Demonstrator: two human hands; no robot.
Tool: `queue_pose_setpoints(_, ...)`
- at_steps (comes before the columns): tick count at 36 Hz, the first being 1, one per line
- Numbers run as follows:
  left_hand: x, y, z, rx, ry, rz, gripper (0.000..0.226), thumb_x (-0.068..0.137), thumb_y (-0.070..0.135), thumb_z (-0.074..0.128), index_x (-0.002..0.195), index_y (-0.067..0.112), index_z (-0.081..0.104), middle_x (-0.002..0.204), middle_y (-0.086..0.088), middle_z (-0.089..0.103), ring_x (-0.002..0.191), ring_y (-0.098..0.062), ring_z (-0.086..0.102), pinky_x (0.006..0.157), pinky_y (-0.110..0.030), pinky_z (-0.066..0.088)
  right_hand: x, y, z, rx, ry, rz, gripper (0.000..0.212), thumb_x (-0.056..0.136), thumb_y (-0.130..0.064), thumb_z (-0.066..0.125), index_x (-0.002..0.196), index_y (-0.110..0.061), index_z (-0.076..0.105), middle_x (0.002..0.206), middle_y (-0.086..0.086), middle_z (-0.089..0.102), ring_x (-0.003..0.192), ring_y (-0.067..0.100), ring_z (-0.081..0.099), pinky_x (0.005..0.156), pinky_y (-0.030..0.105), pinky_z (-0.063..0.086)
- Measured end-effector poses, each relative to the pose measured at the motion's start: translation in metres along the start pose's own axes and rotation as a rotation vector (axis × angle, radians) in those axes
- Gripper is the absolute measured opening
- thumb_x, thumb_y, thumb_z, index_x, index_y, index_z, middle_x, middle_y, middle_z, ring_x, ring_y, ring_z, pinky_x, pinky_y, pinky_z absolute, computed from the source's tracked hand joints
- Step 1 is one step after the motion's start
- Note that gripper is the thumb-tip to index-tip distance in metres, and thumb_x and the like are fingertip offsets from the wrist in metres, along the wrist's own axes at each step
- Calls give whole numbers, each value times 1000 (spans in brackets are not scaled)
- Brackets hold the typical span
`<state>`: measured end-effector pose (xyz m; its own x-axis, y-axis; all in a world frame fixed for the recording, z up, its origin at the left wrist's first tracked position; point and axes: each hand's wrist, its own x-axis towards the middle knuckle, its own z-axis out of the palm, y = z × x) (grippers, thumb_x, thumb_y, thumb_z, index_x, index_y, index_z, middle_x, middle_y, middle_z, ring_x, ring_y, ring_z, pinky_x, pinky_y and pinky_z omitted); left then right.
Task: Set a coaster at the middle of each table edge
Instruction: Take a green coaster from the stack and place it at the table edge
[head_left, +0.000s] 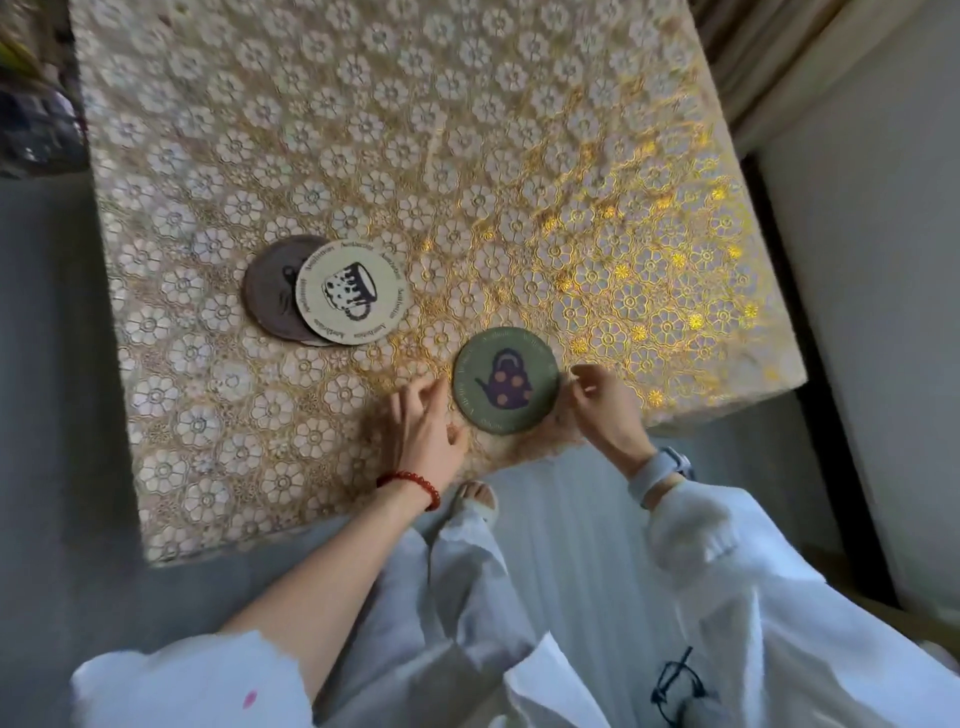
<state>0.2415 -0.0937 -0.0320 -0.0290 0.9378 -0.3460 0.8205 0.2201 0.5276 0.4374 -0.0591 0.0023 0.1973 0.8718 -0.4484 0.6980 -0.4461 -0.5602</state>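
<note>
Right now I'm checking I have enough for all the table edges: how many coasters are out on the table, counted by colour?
Green coaster with a teapot, near the table's edge between the left hand and right hand: 1
Cream coaster with a mug: 1
Dark brown coaster, partly under the cream one: 1
Total: 3 visible

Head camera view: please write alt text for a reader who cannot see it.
A green teapot coaster lies near the table's near edge, between the left hand and right hand. Further left, a cream mug coaster overlaps a brown coaster.
</note>
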Motion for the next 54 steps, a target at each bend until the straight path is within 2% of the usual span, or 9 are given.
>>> queue_pose_setpoints(4,10,5,0,1,-26,-36,63,72,23,66,127,16,39,131,-12,33,120,-28,24,103,-45,26,15,-9,1,-46,-95,-107,30,93,-12,39,118,-7,54,114,20,56,87,25,55,78,29,41)
queue_pose_setpoints(7,16,11,-1,-50,-29,-108,56,73,20,62,125,13,41,122,-12,35,117,-28,29,101,-43,35,21,-13,4,-63,-174,-122,35,92,-6,37,124,-8,50,118,18,47,97,27,52,91,31,43)
queue_pose_setpoints(9,16,13,1,-112,-48,-118,58,73,16,60,127,14,40,120,-11,32,117,-28,30,99,-43,41,22,-14,5,-51,-225,-125,39,91,-4,38,129,-9,45,122,18,43,108,32,51,101,40,44)
queue_pose_setpoints(14,5,9,5,-46,-14,-49,67,71,14,61,133,15,38,127,-12,32,119,-29,27,104,-41,30,19,-13,5,-46,-234,-122,42,91,-5,39,132,-12,42,122,17,42,111,32,48,101,42,43)
queue_pose_setpoints(24,-12,7,12,63,13,21,74,68,29,72,132,16,37,146,-12,22,132,-27,15,110,-48,17,17,-7,-1,-80,-247,-146,41,90,-2,37,129,-10,45,120,19,43,107,35,49,94,35,42)
queue_pose_setpoints(30,-20,5,14,137,45,73,79,65,34,75,131,13,38,146,-14,28,136,-29,19,107,-49,20,10,0,-4,-111,-264,-168,41,92,-4,37,131,-11,43,121,17,44,107,30,48,91,30,40)
queue_pose_setpoints(40,-20,5,12,203,27,81,79,70,45,69,134,15,34,147,-13,26,137,-28,19,107,-49,23,10,-1,-8,-101,-303,-167,40,92,-6,38,132,-11,42,122,18,43,109,32,48,96,37,42)
queue_pose_setpoints(46,-19,-3,12,255,17,79,82,67,54,66,135,22,32,146,-12,27,136,-29,19,103,-54,24,2,11,-10,-131,-300,-230,34,91,-5,40,123,-9,50,111,19,51,101,31,48,83,33,40)
queue_pose_setpoints(54,-18,-5,16,277,32,72,83,65,56,67,133,22,34,145,-12,29,135,-31,21,101,-54,25,1,14,-11,-90,-329,-204,37,90,-1,39,125,-8,48,114,19,48,104,31,48,92,42,45)
